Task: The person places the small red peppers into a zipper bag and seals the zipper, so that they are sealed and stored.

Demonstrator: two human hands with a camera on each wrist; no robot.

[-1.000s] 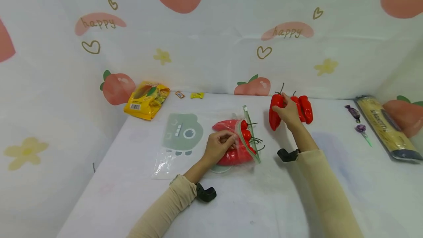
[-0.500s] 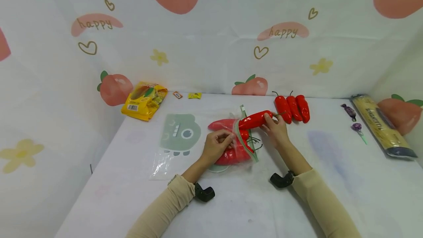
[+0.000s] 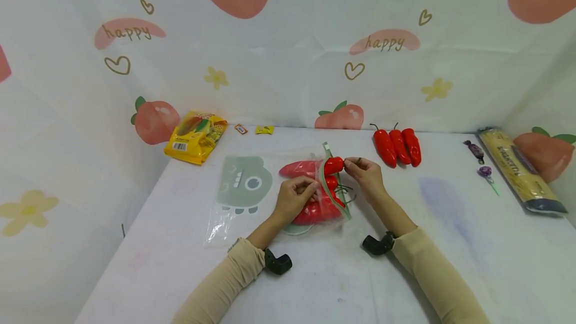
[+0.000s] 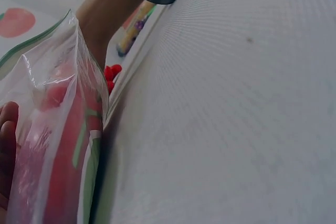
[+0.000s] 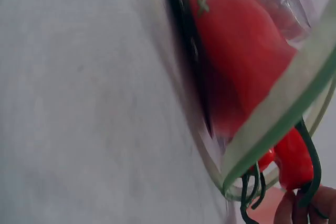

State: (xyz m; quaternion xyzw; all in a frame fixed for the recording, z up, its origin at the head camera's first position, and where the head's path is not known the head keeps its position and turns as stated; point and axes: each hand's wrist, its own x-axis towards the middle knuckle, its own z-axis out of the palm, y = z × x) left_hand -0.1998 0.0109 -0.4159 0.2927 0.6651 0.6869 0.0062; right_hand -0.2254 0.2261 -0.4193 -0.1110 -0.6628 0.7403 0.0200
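A clear zip bag with a green dinosaur print lies in the middle of the table, its green-edged mouth facing right. Inside it are several red chili peppers, their stems poking out of the opening. My left hand pinches the upper layer of the bag near its mouth. My right hand holds another red pepper by its stem end. Most of that pepper is inside the bag; its top shows at the opening. In the right wrist view the fingertips are right at the pepper's stem.
Three red peppers lie at the back, right of the bag. At the far right are a spaghetti pack, a wrapped candy and a lollipop. A yellow packet and two small candies sit at the back left.
My right hand has brought a pepper from the back right group leftward to the bag and slid it into the mouth. My left hand has stayed on the bag.
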